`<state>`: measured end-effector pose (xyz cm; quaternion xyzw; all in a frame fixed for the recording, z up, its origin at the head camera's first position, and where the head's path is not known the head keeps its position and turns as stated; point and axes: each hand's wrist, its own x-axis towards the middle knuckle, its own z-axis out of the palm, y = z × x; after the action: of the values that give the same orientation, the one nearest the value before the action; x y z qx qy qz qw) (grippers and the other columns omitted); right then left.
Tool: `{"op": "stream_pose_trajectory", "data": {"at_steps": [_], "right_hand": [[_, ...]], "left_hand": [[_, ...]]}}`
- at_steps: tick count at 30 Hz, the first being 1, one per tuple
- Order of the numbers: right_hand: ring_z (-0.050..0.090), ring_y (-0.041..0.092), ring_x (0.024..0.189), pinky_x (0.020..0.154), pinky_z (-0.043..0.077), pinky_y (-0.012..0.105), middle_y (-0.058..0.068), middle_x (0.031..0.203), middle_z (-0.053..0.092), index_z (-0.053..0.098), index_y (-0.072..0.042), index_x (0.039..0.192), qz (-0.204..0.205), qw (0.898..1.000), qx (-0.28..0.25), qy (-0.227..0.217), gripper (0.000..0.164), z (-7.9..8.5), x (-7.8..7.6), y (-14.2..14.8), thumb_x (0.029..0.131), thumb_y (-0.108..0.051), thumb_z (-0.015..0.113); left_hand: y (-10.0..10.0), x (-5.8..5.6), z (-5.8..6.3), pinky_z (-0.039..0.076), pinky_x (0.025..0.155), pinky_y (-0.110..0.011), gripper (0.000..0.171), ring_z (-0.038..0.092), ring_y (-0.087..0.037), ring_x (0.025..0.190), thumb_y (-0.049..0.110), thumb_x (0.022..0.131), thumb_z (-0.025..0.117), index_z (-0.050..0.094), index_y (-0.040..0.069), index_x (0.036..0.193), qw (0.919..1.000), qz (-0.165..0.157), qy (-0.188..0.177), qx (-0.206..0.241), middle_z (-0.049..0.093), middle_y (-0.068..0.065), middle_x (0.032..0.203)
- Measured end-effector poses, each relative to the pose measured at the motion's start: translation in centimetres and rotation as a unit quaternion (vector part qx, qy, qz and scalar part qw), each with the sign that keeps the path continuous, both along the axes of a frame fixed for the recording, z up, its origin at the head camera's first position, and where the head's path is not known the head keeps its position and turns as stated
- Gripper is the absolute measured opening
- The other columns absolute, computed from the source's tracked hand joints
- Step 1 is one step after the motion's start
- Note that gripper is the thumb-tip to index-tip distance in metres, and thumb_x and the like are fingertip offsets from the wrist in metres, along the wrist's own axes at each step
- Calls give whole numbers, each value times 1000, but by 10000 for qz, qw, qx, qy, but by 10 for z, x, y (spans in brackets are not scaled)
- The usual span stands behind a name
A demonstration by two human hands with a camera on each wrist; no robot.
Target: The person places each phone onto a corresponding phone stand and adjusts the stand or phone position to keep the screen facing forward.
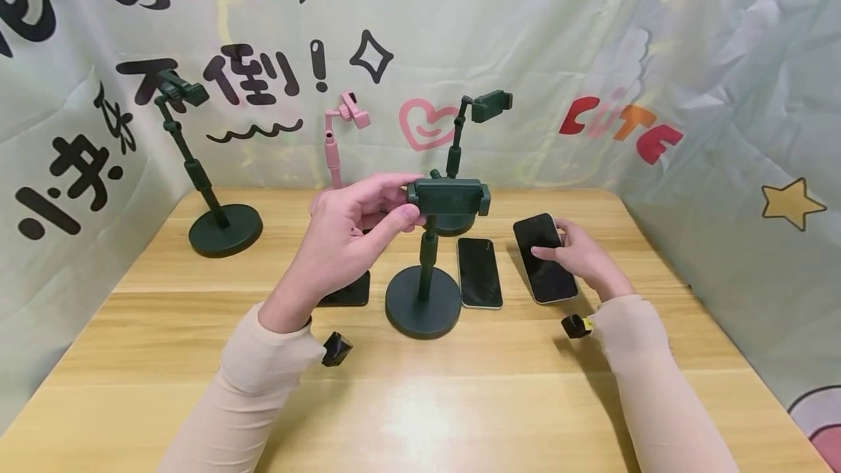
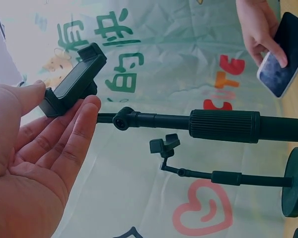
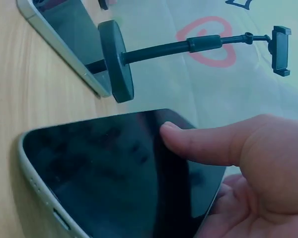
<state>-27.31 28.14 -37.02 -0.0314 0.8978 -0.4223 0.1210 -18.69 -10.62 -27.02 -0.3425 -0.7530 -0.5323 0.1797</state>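
Observation:
In front of me in the head view is a dark green phone stand (image 1: 427, 258) with a round base and an adjustable post. My left hand (image 1: 348, 239) pinches one end of its clamp (image 1: 450, 197) between thumb and fingers; the left wrist view shows the fingers under the clamp (image 2: 74, 79). On the right, my right hand (image 1: 585, 258) grips a smartphone (image 1: 545, 258) by its side, thumb (image 3: 198, 146) on the dark screen. The phone is tilted, its lower end close to the table; I cannot tell whether it touches. A second smartphone (image 1: 479, 274) lies face up beside the stand's base.
A green stand (image 1: 225, 228) is at the back left and another green stand (image 1: 491, 106) at the back middle. A pink stand (image 1: 333, 152) is partly behind my left hand. A dark phone (image 1: 348, 293) lies under my left wrist. Printed cloth (image 1: 525, 35) hangs around the table (image 1: 420, 400).

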Motion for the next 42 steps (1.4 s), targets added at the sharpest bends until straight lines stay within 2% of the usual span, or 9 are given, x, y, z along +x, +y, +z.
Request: {"op": "stream_pose_trajectory", "data": {"at_steps": [2, 5, 8, 10, 14, 20, 30, 36, 42], "right_hand": [[76, 31, 107, 97, 61, 46, 30, 124, 73, 40, 10, 155, -16, 9998, 80, 189, 64, 2, -1, 1, 108, -25, 67], [75, 15, 93, 87, 60, 31, 16, 105, 80, 56, 8, 139, -56, 9991, 58, 422, 47, 5, -2, 1, 107, -24, 68], [70, 5, 81, 77, 57, 23, 2, 93, 80, 59, 5, 134, -116, 9980, -12, 615, 41, 7, -3, 1, 107, -24, 69], [68, 2, 77, 74, 56, 21, -2, 88, 79, 59, 4, 134, -150, 9974, -82, 699, 41, 8, -4, 0, 106, -25, 69], [69, 1, 74, 72, 56, 21, -2, 85, 78, 56, 5, 136, -264, 9961, -188, 823, 45, 12, -3, -2, 106, -26, 70], [72, 0, 78, 76, 56, 16, 2, 91, 80, 53, 2, 144, -427, 9919, -296, 1161, 51, 23, 4, -8, 106, -27, 71], [76, -3, 85, 80, 61, 16, -24, 91, 74, 53, -4, 143, -430, 9792, -1240, 1549, 46, 39, 17, -15, 105, -23, 72], [75, -4, 89, 81, 61, 15, -23, 97, 75, 59, -12, 139, -412, 9728, -1390, 1806, 38, 43, 21, -17, 104, -21, 73], [76, -2, 89, 80, 60, 15, -19, 98, 78, 65, -20, 131, -357, 9581, -1971, 2048, 32, 47, 26, -21, 102, -13, 75]], "left_hand": [[1, 0, 1, 55, 60, -21, 35, 78, -9, 82, 7, 100, 76, 72, 7, 135, 10000, 42, 9, -8, 81, -4, 97], [1, 0, 3, 54, 58, -22, 37, 79, -8, 81, 8, 98, 78, 72, 8, 135, 9999, 112, 40, -9, 81, -3, 97], [1, 0, 4, 53, 57, -23, 37, 79, -8, 81, 9, 98, 79, 73, 9, 134, 9999, 137, 50, -1, 82, -2, 97], [1, 0, 5, 52, 57, -22, 35, 79, -9, 80, 9, 98, 79, 74, 9, 133, 9999, 126, 26, 9, 82, -2, 97], [0, 0, 5, 51, 56, -22, 34, 79, -10, 80, 8, 98, 79, 74, 8, 131, 9999, 91, -42, 40, 82, -2, 97], [-1, 0, 4, 51, 56, -22, 33, 79, -9, 81, 9, 98, 79, 74, 8, 130, 9999, 92, -100, 40, 82, -2, 98], [-1, 2, 3, 52, 57, -23, 34, 79, -10, 82, 9, 98, 79, 73, 8, 132, 9996, 130, -261, 30, 81, -3, 98], [-2, 2, 1, 51, 56, -23, 33, 79, -10, 83, 8, 98, 78, 73, 6, 131, 9994, 124, -310, 38, 82, -4, 98], [-2, 3, 2, 57, 65, -23, 34, 81, -20, 87, 5, 98, 77, 71, 4, 132, 9989, 84, -465, 63, 82, -9, 101]]}}
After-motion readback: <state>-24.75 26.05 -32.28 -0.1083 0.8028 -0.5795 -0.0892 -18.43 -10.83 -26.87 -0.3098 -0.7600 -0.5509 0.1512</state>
